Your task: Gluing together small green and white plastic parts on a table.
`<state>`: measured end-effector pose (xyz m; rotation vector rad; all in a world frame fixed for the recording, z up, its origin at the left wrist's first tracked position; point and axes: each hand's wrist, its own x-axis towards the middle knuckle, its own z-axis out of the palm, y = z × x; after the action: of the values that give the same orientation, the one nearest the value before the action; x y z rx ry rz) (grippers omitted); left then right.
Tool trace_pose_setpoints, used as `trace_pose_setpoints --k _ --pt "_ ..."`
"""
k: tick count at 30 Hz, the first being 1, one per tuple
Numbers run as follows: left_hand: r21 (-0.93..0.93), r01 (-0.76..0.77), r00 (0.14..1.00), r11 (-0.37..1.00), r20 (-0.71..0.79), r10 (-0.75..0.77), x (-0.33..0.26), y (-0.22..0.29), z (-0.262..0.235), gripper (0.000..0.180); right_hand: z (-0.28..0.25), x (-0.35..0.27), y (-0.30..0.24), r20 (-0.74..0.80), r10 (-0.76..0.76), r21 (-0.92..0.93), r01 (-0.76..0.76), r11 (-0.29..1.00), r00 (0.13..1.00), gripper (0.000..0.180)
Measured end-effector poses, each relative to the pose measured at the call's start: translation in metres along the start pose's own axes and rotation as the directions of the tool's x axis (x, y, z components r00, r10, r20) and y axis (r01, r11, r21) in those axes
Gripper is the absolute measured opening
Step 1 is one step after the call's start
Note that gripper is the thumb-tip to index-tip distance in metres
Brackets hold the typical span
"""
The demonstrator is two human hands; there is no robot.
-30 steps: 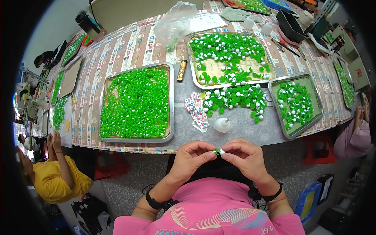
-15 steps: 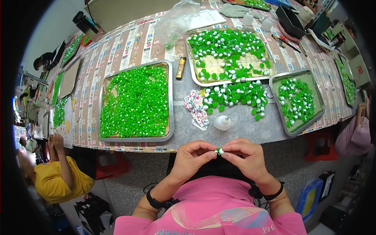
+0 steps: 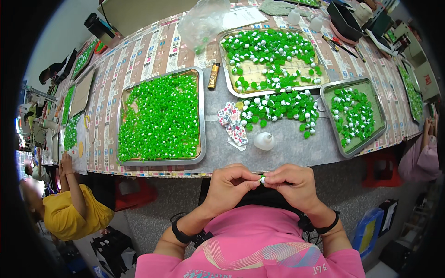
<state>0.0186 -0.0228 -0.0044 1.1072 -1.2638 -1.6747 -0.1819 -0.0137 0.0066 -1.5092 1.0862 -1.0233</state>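
A person in a pink shirt sits at a long table point(image 3: 287, 150), seen from above. Both hands meet just below the table's near edge, at 6 o'clock in the view. The left hand point(image 3: 230, 184) and right hand point(image 3: 293, 184) pinch one small green and white piece point(image 3: 262, 179) between their fingertips, each hand curled closed around it.

On the table at 10 o'clock from the hands lies a large metal tray point(image 3: 160, 118) heaped with green pieces. At 12 o'clock stands a small white bottle point(image 3: 264, 141), with a patterned cloth point(image 3: 234, 124) just beside it at its 10 o'clock. Beyond them is a loose pile of green and white pieces point(image 3: 277, 110), and farther at 12 o'clock a second tray point(image 3: 271, 60) partly filled. At 2 o'clock sits a smaller tray point(image 3: 354, 115) of finished pieces.

At 9 o'clock, another person in a yellow shirt point(image 3: 74, 213) sits at the table's end.
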Motion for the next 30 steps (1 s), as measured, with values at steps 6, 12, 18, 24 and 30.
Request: trace_pose_setpoints --k 6,12,18,24,30 --pt "0.025 -0.012 1.000 1.000 -0.008 0.012 0.003 0.002 0.004 0.010 0.003 0.000 0.002 -0.052 -0.006 0.032 0.008 0.999 0.999 0.019" --pt "-0.130 0.040 0.999 0.991 0.032 -0.036 0.005 0.006 0.006 0.011 -0.002 0.001 -0.002 -0.056 -0.025 0.041 0.027 0.999 0.998 0.016" --pt "-0.192 0.063 0.997 0.979 0.065 -0.052 0.003 0.012 0.003 0.011 -0.002 0.003 -0.011 -0.056 -0.185 -0.123 0.177 0.976 0.981 0.018" --pt "-0.283 0.189 0.978 0.940 0.135 -0.156 0.002 0.015 -0.002 0.008 -0.003 0.001 -0.009 -0.006 -0.308 -0.145 0.304 0.941 0.951 0.019" --pt "-0.394 0.326 0.944 0.859 0.189 -0.272 0.005 0.020 -0.002 0.010 -0.005 0.002 -0.008 0.015 -0.334 -0.112 0.333 0.936 0.943 0.019"
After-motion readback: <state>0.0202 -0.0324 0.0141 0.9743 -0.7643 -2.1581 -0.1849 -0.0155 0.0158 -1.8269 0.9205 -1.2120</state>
